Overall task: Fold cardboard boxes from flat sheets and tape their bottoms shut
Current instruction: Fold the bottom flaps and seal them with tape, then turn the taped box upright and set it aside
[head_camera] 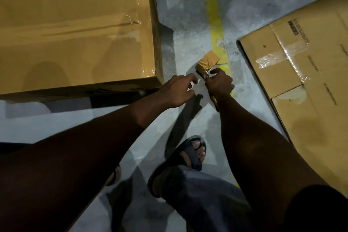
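A large folded cardboard box stands at the upper left, its top seam covered with glossy brown tape. My right hand grips the handle of a tape dispenser loaded with a brown tape roll, held over the floor just right of the box's near corner. My left hand is beside it, fingers pinched toward the dispenser's front end; whether they hold the tape end I cannot tell. At the right lies a flat cardboard sheet with printed text and a strip of clear tape.
The floor is grey concrete with a worn yellow painted line running between the box and the sheet. My foot in a dark sandal and my trouser leg sit below the hands.
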The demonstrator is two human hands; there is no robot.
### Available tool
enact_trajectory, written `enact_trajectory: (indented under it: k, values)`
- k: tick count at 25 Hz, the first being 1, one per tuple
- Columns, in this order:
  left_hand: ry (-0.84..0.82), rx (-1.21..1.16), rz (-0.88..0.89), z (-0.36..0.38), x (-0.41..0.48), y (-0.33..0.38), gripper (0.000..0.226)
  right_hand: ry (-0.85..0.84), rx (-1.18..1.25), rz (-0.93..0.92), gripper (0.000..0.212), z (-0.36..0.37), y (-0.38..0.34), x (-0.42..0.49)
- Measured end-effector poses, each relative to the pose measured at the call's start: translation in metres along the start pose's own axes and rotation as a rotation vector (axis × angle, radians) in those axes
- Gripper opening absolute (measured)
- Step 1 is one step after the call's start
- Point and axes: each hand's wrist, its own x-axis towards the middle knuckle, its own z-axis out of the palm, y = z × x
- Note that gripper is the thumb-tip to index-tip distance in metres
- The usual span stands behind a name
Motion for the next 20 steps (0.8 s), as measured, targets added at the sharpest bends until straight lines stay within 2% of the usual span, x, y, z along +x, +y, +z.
enact_trajectory:
  k: [3,8,14,17,20]
  values:
    - [-0.01,0.012,0.009,0.0,-0.009,-0.005,0.036,-0.042,-0.181,0.001,0.028,0.003,0.009,-0.006]
    - [-0.014,0.042,0.032,-0.001,-0.026,-0.016,0.04,-0.039,-0.371,-0.039,0.032,0.014,0.018,-0.022]
    - [0.012,0.04,0.033,-0.016,-0.042,-0.027,0.046,-0.063,-0.443,-0.098,0.032,0.003,0.002,-0.03]
    - [0.026,0.061,0.038,-0.033,-0.065,-0.03,0.054,-0.078,-0.47,-0.069,0.035,-0.004,0.002,-0.047]
    - [0.078,0.068,0.046,-0.069,-0.107,-0.042,0.057,-0.036,-0.383,-0.028,0.044,-0.013,-0.019,-0.078]
